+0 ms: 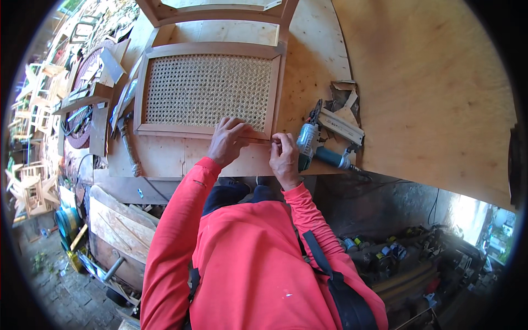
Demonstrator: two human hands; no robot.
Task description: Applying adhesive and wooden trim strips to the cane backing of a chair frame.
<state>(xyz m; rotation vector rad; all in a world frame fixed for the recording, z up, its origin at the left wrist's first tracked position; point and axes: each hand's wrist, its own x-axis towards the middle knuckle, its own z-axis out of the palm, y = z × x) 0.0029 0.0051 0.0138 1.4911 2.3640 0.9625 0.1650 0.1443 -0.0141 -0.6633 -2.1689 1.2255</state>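
A wooden frame [206, 49] with a woven cane panel [209, 88] lies flat on the bench before me. My left hand [225, 142] bends over its near rail, right of the middle, with the fingers on top and the thumb toward the front edge. At the near right corner, my right hand [284, 158] is closed in a pinch. What sits between its fingertips is too small to make out. Just right of that hand lies a pneumatic nail gun [309, 140] with a dark green handle. A hammer [127, 146] lies left of the frame.
Beyond the panel the wooden framework [217, 15] continues. Scrap pieces [347, 102] lie behind the nail gun. A large plywood sheet [429, 82] covers the right side. Wood offcuts [99, 93] pile up at the left. Tools and clutter [390, 250] fill the space below right.
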